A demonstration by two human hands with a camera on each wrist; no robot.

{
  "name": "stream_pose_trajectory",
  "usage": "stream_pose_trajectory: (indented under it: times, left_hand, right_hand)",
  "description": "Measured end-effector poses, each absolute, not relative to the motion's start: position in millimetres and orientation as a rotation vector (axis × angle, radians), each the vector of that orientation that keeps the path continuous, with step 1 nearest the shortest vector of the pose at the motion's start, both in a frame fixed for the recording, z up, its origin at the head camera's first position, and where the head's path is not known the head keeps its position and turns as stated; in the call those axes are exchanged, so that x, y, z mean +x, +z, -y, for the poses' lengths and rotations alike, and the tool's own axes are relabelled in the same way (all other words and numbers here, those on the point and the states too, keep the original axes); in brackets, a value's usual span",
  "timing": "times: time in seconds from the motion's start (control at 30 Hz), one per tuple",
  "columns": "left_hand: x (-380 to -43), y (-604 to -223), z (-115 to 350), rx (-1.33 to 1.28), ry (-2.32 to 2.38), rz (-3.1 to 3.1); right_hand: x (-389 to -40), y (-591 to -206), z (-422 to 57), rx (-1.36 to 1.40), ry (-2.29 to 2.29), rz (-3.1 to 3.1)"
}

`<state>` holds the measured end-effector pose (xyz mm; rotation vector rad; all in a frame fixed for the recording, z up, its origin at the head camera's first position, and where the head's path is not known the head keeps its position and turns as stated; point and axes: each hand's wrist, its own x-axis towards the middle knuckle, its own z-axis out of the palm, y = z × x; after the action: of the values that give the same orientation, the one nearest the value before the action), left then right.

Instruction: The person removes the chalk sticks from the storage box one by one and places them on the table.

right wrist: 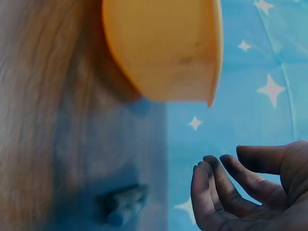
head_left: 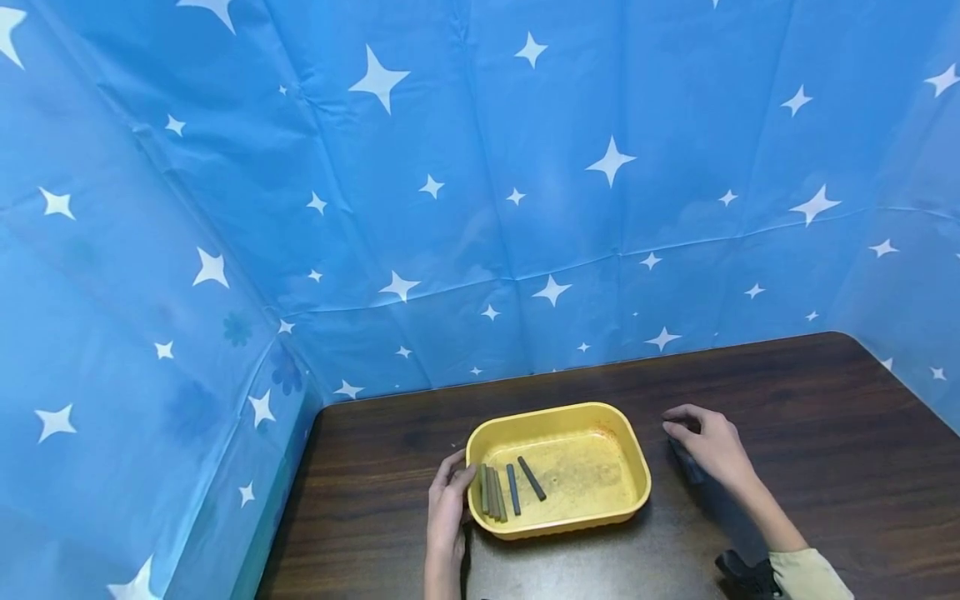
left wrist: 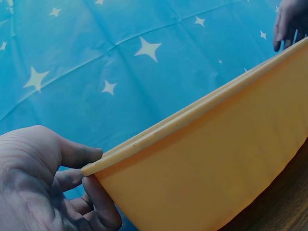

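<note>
My left hand [head_left: 447, 504] pinches the left rim of a yellow plastic tray [head_left: 558, 527]; in the left wrist view the thumb lies on top of the rim with fingers below. Inside the tray, several greenish-brown chalk-like sticks [head_left: 492, 493] lie side by side at the left end. Beside them are a dark bluish stick [head_left: 513, 489] and a slanted blackish stick [head_left: 532, 478]. To the right of the tray, my right hand [head_left: 712, 442] hovers with loosely bent fingers and nothing between them. Dark smudges mark its fingertips. Below it, a small dark clump of sticks [right wrist: 122, 204] lies on the table, blurred.
The dark wood table [head_left: 390, 450] meets a blue star-patterned curtain [head_left: 480, 208] at the back, with more curtain at both sides. A black strap or device [head_left: 750, 575] is at the right wrist, by a pale sleeve [head_left: 810, 575].
</note>
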<state>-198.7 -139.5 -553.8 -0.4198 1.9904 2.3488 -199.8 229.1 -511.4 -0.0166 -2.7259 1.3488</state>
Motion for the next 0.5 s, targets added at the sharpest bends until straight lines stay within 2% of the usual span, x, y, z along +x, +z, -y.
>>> stream_pose_trajectory:
  times: [0.27,0.5]
  left_hand:
    - [-201,-558,141,-0.423,2.328,-1.988]
    - [-200,-556,142,-0.397,2.344,-2.001]
  right_hand:
    - [-198,-497,-203,0.070,1.394,2.689]
    - [-198,-488,-179,0.092,1.641,2.631]
